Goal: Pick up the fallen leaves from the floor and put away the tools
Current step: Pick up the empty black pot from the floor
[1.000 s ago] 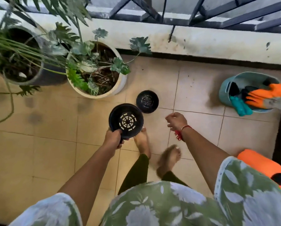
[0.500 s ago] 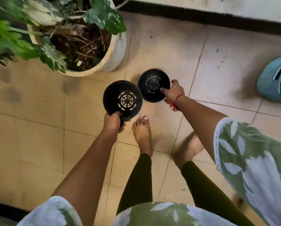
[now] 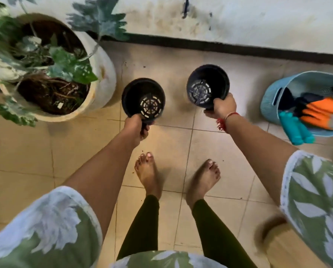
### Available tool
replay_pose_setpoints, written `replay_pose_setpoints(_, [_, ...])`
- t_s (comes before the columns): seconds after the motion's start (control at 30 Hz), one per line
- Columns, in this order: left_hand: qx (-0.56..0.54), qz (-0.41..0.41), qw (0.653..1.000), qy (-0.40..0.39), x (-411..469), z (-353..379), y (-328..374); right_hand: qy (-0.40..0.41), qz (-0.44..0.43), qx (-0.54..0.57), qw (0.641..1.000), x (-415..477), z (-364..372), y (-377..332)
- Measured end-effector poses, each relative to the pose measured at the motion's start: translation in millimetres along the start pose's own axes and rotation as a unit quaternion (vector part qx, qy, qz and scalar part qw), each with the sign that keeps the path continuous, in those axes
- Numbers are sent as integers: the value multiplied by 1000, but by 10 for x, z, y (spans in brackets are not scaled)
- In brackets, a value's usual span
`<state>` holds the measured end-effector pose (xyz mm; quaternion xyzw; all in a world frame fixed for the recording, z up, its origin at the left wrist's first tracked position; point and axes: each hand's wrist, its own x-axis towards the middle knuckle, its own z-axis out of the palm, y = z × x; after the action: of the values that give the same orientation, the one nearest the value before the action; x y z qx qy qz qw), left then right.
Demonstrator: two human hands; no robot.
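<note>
Standing barefoot on the tiled floor [image 3: 216, 155], a person holds an empty black pot in each of the two hands.

At ten o'clock stands the large cream planter [image 3: 103, 74] with its leafy plant; at three o'clock the blue basket [image 3: 270, 101] holds orange gloves [image 3: 320, 113] and teal-handled tools [image 3: 295, 130]. The left hand [image 3: 135, 128] is closed on the near rim of the left black pot [image 3: 142, 97], just beside the planter. The right hand [image 3: 222, 108] grips the rim of the right black pot [image 3: 207, 85], lifted near twelve o'clock. Small dark specks dot the tiles; I cannot tell whether they are leaf bits.
</note>
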<state>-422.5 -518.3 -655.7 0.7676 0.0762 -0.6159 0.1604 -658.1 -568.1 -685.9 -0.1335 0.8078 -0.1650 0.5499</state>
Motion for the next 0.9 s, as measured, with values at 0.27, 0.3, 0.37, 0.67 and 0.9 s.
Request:
replay_pose_setpoints(0.27, [-29,-29,998,-54,316,507,269,5,-20,-19,1000,394,-142,27])
replay_pose_setpoints(0.3, [-31,-32,998,-53,340,519,274,5,-19,-20,1000,406,-130,53])
replay_pose_setpoints(0.37, [-31,-34,998,-46,377,545,291,14,-13,-16,1000,445,-124,98])
replay_pose_setpoints(0.67, [-36,-24,998,-45,537,679,335,34,-25,-35,999,576,-124,228])
replay_pose_setpoints(0.9, [-39,-8,999,-34,586,641,318,2,25,36,999,510,-174,319])
